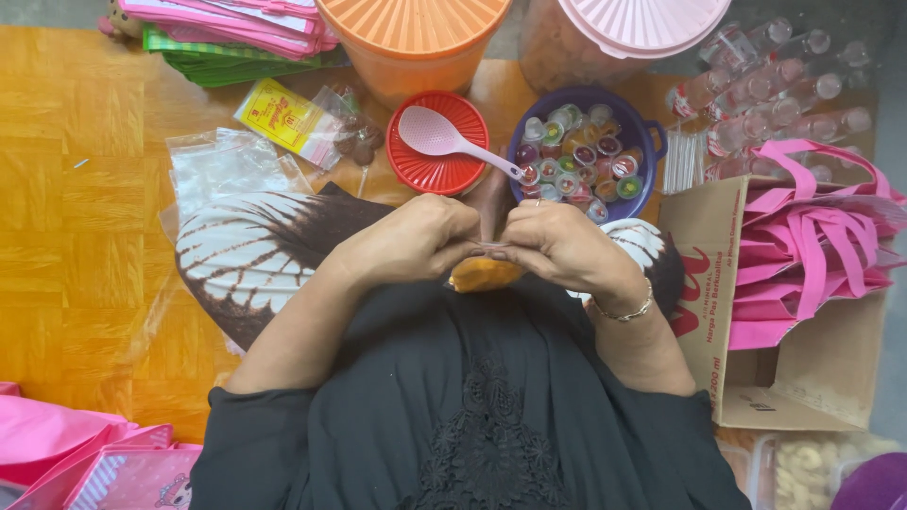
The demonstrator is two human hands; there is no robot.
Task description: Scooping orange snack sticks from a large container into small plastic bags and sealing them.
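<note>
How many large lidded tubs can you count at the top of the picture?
2. The orange lidded tub stands top centre; the pink-lidded tub stands right of it, behind the purple bowl. Both are cropped, so others may lie out of view.

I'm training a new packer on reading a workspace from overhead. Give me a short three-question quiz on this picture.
1. True or false: both hands, the left hand and the right hand, meet on the small clear bag of orange snack.
2. Where does the pink spoon lie?
A. in the cardboard box
B. across the red lid, handle reaching to the purple bowl
C. on the orange bucket lid
3. Fill in: the cardboard box holds ____ bags.

Key: 1 true; 2 B; 3 pink.
</note>
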